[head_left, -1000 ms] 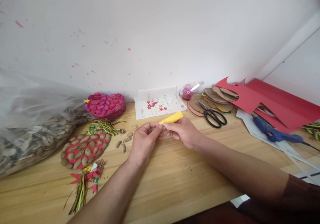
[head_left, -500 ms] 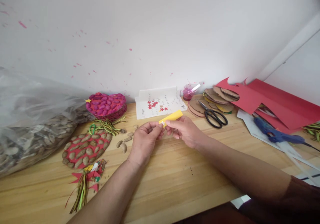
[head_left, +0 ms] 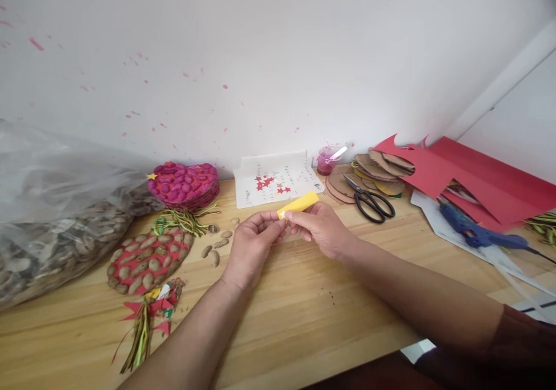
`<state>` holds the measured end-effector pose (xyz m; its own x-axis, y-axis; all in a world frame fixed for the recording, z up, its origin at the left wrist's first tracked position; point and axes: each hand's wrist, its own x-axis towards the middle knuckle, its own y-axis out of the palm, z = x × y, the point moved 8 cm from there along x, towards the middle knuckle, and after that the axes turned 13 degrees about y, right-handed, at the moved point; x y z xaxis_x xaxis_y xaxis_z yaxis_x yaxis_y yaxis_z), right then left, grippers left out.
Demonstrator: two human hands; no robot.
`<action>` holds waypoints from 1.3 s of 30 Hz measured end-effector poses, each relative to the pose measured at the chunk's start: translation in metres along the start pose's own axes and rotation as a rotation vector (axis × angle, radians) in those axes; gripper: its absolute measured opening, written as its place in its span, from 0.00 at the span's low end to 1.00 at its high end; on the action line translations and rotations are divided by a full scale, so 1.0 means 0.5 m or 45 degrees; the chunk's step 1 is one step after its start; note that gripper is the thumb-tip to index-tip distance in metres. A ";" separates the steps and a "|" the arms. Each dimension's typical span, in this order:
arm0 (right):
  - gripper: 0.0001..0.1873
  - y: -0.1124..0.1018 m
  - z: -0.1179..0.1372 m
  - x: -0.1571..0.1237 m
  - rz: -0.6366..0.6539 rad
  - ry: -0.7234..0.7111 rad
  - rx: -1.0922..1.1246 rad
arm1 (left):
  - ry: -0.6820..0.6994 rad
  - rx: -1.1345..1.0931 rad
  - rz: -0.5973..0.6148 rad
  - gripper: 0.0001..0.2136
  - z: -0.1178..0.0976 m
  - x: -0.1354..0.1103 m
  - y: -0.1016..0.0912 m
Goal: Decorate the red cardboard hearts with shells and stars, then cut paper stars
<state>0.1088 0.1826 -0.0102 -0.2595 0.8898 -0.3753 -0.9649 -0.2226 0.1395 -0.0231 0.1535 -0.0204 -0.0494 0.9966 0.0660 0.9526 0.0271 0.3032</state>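
Note:
A folded strip of yellow paper (head_left: 299, 203) is held above the wooden table. My left hand (head_left: 254, 239) pinches its near left end between thumb and fingers. At that end a small white star-like piece (head_left: 282, 214) shows between the two thumbs. My right hand (head_left: 324, 230) grips the strip's lower side, its thumb lying along the paper and its other fingers curled beneath. Behind the strip, several small red stars (head_left: 264, 182) lie on a white printed sheet (head_left: 245, 190). Whether the white piece is loose or stuck to the strip I cannot tell.
Left are a plastic bag of peanuts (head_left: 56, 245), a pink-painted peanut disc (head_left: 182, 184) and a red peanut disc (head_left: 150, 262). Black scissors (head_left: 373, 204), cardboard discs (head_left: 341, 184), red paper (head_left: 486, 175) and a blue glue gun (head_left: 482, 233) lie right. A cup (head_left: 326, 163) stands behind.
The white piece between the thumbs has shifted slightly, and the view has moved a little. Both hands keep nearly the same hold on the yellow paper strip.

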 end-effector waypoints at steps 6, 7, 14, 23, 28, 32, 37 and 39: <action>0.10 0.001 0.001 -0.001 -0.007 -0.001 0.000 | -0.021 -0.019 -0.001 0.14 0.007 0.001 -0.001; 0.10 0.001 0.001 -0.001 -0.007 -0.001 -0.002 | -0.021 -0.018 -0.002 0.14 0.007 0.001 0.000; 0.09 0.001 0.000 -0.002 -0.010 0.012 -0.017 | -0.028 -0.020 -0.016 0.13 0.006 0.000 -0.002; 0.09 0.001 0.002 -0.004 -0.009 0.017 -0.020 | -0.103 -0.118 -0.095 0.14 0.008 -0.001 -0.006; 0.09 0.000 0.000 -0.003 0.002 0.010 -0.019 | -0.096 -0.114 -0.089 0.14 0.013 0.001 -0.009; 0.09 0.001 0.000 -0.003 0.008 0.016 -0.009 | -0.084 -0.113 -0.080 0.13 0.014 0.003 -0.010; 0.08 0.001 -0.001 -0.004 0.008 0.021 -0.002 | -0.075 -0.119 -0.078 0.12 0.011 0.000 -0.007; 0.09 0.002 -0.002 -0.004 0.005 0.024 0.001 | -0.076 -0.120 -0.081 0.13 0.010 -0.001 -0.006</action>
<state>0.1086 0.1801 -0.0102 -0.2638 0.8814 -0.3919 -0.9639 -0.2256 0.1417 -0.0244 0.1532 -0.0259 -0.0880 0.9960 -0.0119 0.9155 0.0856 0.3931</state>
